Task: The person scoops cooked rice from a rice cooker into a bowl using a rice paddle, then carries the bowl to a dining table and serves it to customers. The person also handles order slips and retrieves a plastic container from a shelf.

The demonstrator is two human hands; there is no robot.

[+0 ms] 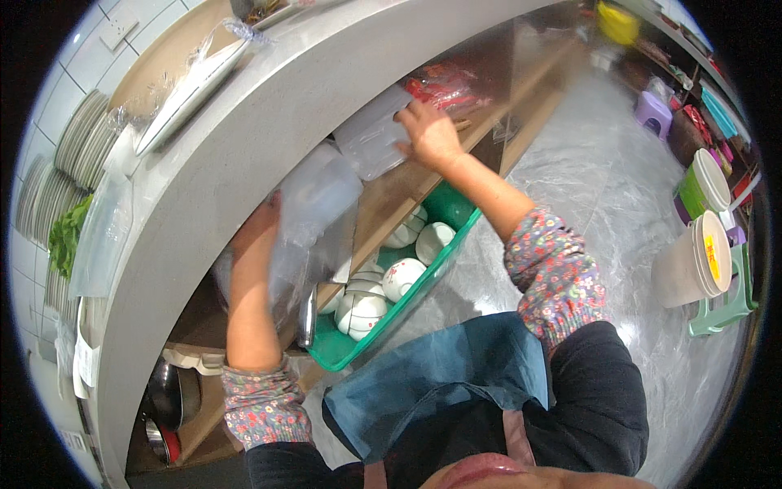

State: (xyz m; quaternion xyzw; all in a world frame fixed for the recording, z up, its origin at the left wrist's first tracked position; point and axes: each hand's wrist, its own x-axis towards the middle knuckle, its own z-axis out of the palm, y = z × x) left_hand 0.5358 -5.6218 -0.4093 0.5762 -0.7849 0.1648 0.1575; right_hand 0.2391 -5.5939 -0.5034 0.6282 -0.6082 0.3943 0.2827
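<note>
My left hand (267, 211) reaches in under the counter beside translucent plastic packs (321, 183). Its fingers are mostly hidden by the counter edge, so I cannot tell whether they grip anything. My right hand (429, 136) is over the right end of another translucent plastic pack (372, 134) on the shelf, fingers apart. Whether the fingertips touch the pack is unclear. Red plastic-wrapped goods (446, 85) lie just beyond that hand. Below the wooden shelf edge (391, 223), a green plastic crate (391, 324) holds several white bowls (403, 279).
The grey counter (201, 122) overhangs the shelf. On it are stacked plates (85, 140), leafy greens (70, 235) and a plastic-wrapped dish (189, 91). Black pans (165, 391) sit lower left. Buckets (684, 263), a green stool (727, 299) and a purple stool (655, 113) stand at right.
</note>
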